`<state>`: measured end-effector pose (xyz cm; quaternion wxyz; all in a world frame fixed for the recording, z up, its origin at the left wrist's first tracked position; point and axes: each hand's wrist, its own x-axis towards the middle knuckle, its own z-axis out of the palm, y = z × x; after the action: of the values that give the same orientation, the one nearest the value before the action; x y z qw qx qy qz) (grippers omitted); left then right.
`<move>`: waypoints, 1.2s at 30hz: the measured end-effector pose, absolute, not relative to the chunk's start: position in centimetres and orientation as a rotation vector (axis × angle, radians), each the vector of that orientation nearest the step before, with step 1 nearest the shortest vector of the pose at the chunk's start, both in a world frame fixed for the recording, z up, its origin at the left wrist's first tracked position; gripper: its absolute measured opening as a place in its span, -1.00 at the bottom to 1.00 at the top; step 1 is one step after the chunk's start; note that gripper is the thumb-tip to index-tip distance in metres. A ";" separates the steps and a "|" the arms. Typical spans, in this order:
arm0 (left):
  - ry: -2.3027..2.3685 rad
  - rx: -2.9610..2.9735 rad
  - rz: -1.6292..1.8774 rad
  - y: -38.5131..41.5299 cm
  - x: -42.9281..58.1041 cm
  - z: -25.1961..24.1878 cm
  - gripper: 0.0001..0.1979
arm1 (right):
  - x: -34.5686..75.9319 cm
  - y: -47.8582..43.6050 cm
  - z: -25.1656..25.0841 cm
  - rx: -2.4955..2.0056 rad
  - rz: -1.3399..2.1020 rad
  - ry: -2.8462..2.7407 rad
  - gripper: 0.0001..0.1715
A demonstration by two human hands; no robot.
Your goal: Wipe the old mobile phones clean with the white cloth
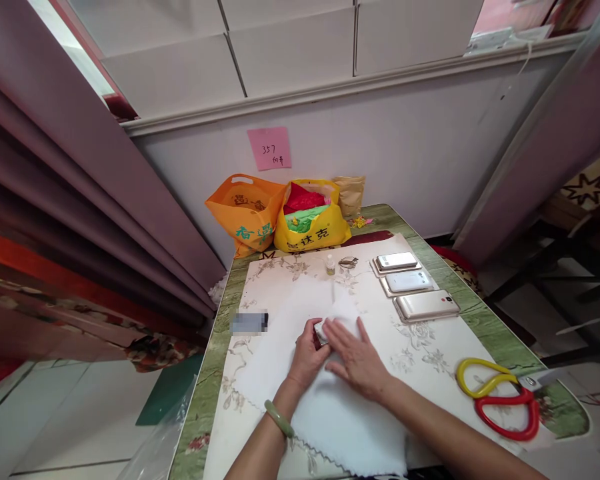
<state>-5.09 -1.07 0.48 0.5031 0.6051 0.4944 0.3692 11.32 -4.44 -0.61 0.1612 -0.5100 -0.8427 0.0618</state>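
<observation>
My left hand is closed around a small flat, phone-like object with a pale face and a dark edge. Much of this object is hidden by my fingers. My right hand lies over it with its fingers stretched out, the fingertips resting on its upper face. Both hands are above a white cloth with a zigzag-cut edge, spread on the table. Beyond my hands stands a small clear bottle with a white cap.
Several phones lie in stacks at the right. Large scissors with yellow and red handles rest at the right edge. An orange bag and a stuffed yellow bag stand at the back. A blurred-out rectangle lies left.
</observation>
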 end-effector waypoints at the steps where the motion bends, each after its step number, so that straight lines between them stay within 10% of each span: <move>1: 1.179 1.446 0.897 -1.1 -5.1 0.5 -0.54 | 11.5 -4.3 -0.6 -1.569 0.173 -2.340 -0.21; 36: 1.457 2.043 1.032 -0.9 -5.4 -1.6 -0.76 | 12.8 -1.7 0.9 -1.599 0.190 -1.661 -0.53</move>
<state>-5.39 -0.91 -1.62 0.2126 0.7357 0.5247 0.3717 12.78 -1.72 0.93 0.4023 -0.6328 -0.6573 0.0751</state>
